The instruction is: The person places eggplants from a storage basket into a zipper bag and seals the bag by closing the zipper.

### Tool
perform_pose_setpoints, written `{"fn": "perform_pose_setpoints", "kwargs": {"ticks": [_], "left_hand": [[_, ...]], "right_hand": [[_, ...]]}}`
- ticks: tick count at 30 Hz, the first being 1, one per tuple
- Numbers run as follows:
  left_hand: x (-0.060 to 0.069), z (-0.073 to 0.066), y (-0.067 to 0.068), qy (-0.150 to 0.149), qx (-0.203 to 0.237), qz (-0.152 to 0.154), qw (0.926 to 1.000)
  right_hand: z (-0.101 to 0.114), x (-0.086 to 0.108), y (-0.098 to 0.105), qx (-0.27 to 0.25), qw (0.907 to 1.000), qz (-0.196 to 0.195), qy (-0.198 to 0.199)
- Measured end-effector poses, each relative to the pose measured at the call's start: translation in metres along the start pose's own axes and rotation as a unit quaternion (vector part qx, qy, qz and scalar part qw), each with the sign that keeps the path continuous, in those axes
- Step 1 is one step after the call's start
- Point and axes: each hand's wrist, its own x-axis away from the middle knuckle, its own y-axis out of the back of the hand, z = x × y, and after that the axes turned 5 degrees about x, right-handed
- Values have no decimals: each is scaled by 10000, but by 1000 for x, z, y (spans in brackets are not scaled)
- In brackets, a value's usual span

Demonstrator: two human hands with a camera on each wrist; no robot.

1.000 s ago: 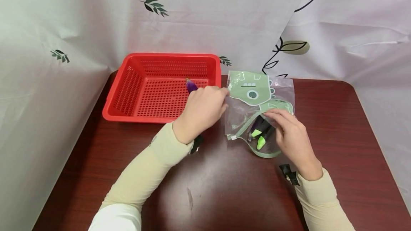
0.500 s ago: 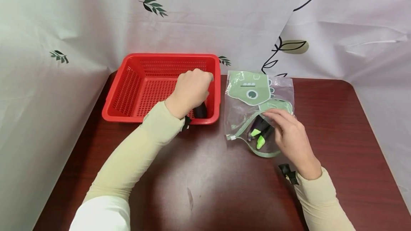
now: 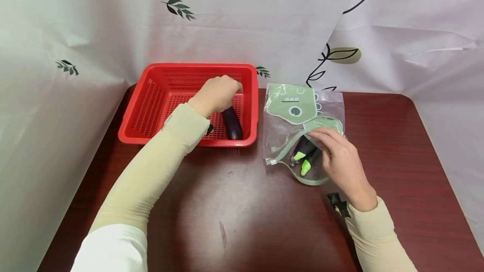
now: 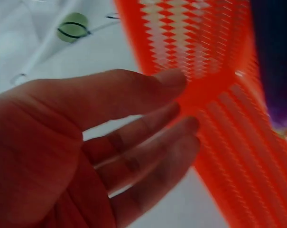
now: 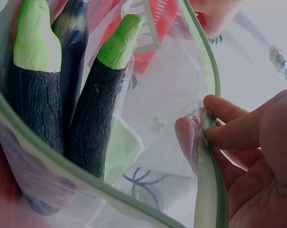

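Observation:
A dark eggplant (image 3: 232, 123) lies in the red plastic basket (image 3: 124, 131), its far end hidden by my left hand (image 3: 218, 92) above it. In the left wrist view that hand (image 4: 119, 137) holds nothing; its thumb and fingers are loosely bent, apart from the eggplant (image 4: 276, 61). My right hand (image 3: 342, 160) pinches the green rim of a clear zip bag (image 3: 272, 137), holding its mouth wide. Inside, the right wrist view shows an eggplant with a green-coloured end (image 5: 39, 95), another like it (image 5: 103, 90), and a darker one (image 5: 69, 47) between them.
The bag lies right of the basket on a dark red-brown table (image 3: 264, 217). A white zip slider (image 3: 273, 161) sits at the bag's left corner. White cloth with leaf prints (image 3: 211, 32) hangs behind and at both sides.
From beside the bag, my left hand has moved left over the basket, uncovering more of the eggplant there. My right hand keeps its hold on the bag rim.

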Motion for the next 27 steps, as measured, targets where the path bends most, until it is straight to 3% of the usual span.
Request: {"fn": "perform_pose_setpoints", "kwargs": {"ticks": [7, 13, 27], "left_hand": [[-10, 32, -8, 44, 143, 442, 9989], [-19, 50, -15, 19, 128, 705, 9974], [-30, 63, -30, -155, -171, 1078, 9939]], "right_hand": [[0, 0, 0, 0, 10000, 10, -10], [1, 0, 0, -11, 10000, 14, -7], [0, 0, -1, -46, 10000, 3, -19]]}}
